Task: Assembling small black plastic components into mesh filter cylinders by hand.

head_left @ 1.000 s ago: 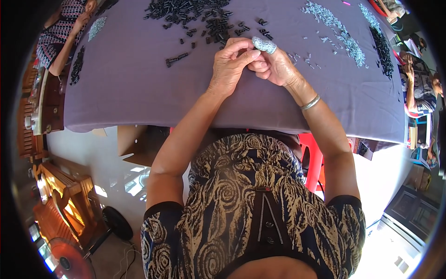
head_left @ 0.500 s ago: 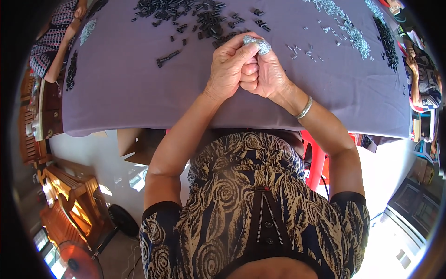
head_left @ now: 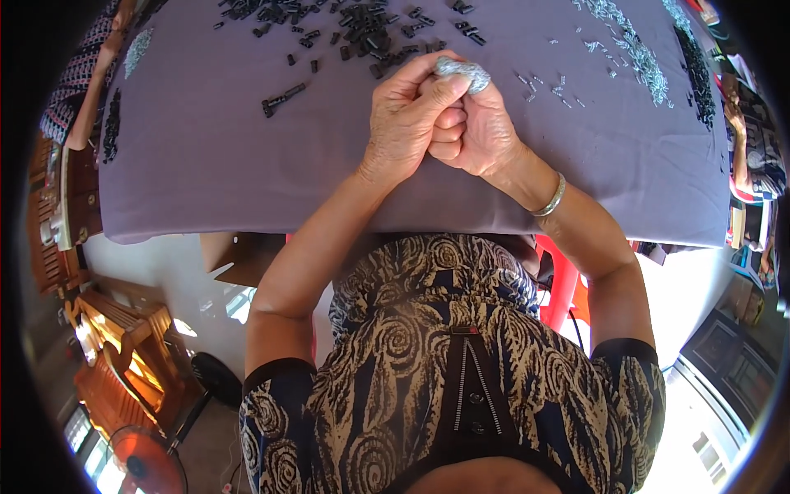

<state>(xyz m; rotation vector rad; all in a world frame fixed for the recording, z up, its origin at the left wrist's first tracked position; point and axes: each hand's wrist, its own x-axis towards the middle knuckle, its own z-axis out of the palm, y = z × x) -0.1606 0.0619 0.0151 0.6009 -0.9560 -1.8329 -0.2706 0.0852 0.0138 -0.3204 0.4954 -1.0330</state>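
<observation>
Over the near half of a purple-grey tablecloth (head_left: pixel 206 181), my two hands meet with fingers curled and pressed together. My left hand (head_left: pixel 397 128) is closed, its thumb pushing against silvery wrapping (head_left: pixel 462 72) around the fingertips. My right hand (head_left: pixel 491 138), also closed, touches it, with a metal bangle on the wrist. Anything pinched between them is too small or hidden to name. Just beyond lies a pile of small black cylindrical pieces (head_left: pixel 362 31). A longer black piece (head_left: pixel 282 100) rests alone left of my hands. Several small clear pieces (head_left: pixel 559 89) are scattered to their right.
A long heap of clear pieces (head_left: pixel 638 62) and a dark heap (head_left: pixel 698 82) lie at the right. Smaller heaps line the left edge. Other people's arms (head_left: pixel 95 90) show at both sides. A red stool (head_left: pixel 561 284) and a fan (head_left: pixel 144 461) stand below the table.
The view has shifted slightly, so the heaps and table edge sit a little differently. My hands stay pressed together, with only a slight movement at the fingertips.
</observation>
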